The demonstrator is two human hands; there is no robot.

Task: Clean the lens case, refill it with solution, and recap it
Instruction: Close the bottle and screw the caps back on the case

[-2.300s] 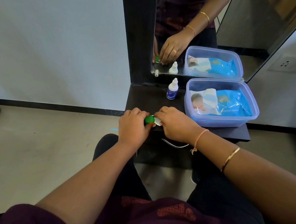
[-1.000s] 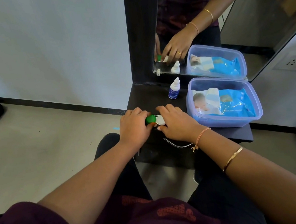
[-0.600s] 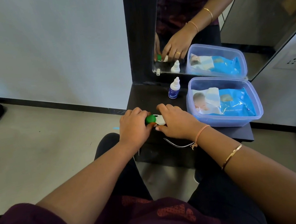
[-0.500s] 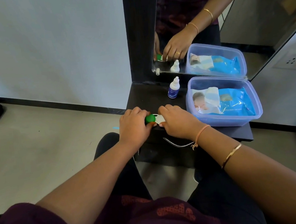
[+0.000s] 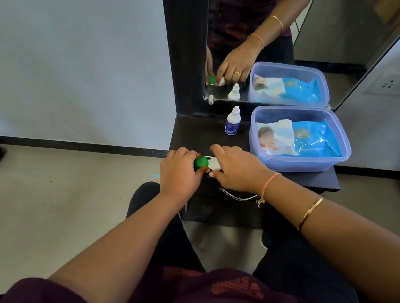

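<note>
Little shifts since a second ago: both hands stay clamped on the case (image 5: 215, 166) at the near edge of the surface (image 5: 191, 132).
Left hand (image 5: 179, 173) curls round the green cap (image 5: 201, 162), and right hand (image 5: 238, 170) pinches the white end; which way the cap turns cannot be told. So close to the edge, a slipped twist probably sends the case to the floor, and a cap freeing suddenly may spill anything inside. Farther back, the bottle (image 5: 232, 124) stands upright near the box (image 5: 322, 164); a hasty reach could tip it.
</note>
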